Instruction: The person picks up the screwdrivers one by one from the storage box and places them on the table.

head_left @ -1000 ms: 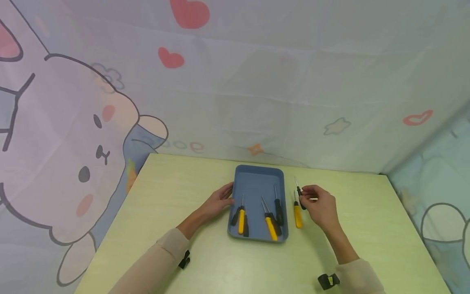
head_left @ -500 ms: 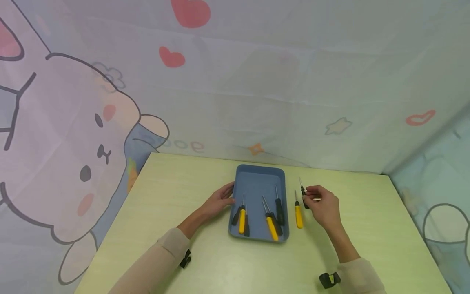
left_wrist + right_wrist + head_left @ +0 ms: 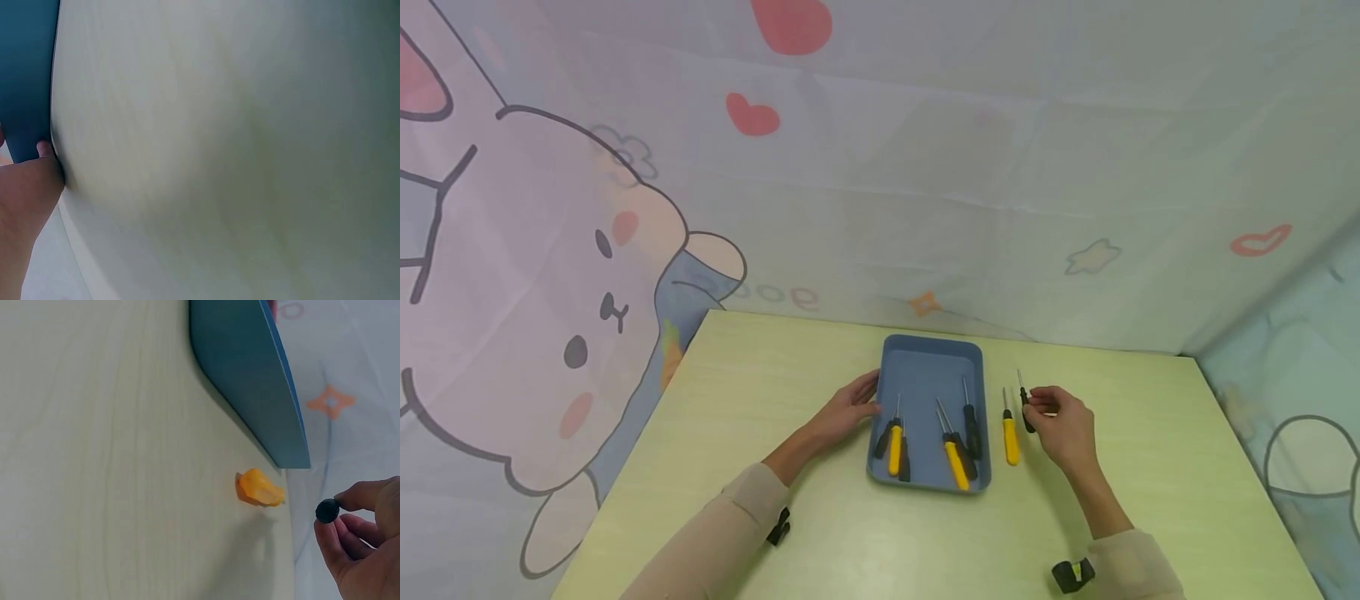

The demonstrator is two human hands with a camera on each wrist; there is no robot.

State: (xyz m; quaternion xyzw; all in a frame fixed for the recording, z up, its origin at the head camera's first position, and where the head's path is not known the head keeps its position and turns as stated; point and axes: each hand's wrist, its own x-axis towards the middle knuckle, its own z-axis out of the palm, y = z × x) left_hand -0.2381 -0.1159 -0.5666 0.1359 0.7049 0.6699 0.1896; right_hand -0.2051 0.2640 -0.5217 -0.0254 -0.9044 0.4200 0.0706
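A small black-handled screwdriver (image 3: 1027, 414) is pinched between the thumb and fingers of my right hand (image 3: 1066, 429), its metal shaft pointing away. In the right wrist view its dark handle end (image 3: 327, 511) shows between the fingertips. Just left of it, a yellow-handled screwdriver (image 3: 1011, 440) lies on the table beside the blue tray (image 3: 925, 360). My left hand (image 3: 842, 415) rests at the tray's left side, fingers extended and thumb at the rim. Inside the tray are two groups of screwdrivers: a yellow one (image 3: 895, 450) among black ones at left, a yellow one (image 3: 956, 465) among black ones at right.
The pale wooden table (image 3: 1165, 450) ends at the back against a printed fabric backdrop (image 3: 925, 208). More fabric (image 3: 1285, 383) hangs along the right side. Black straps (image 3: 1072, 573) sit at both wrists.
My right hand has shifted slightly right with the black screwdriver, away from the yellow one, then drawn it a little nearer. The left hand and tray have stayed in place.
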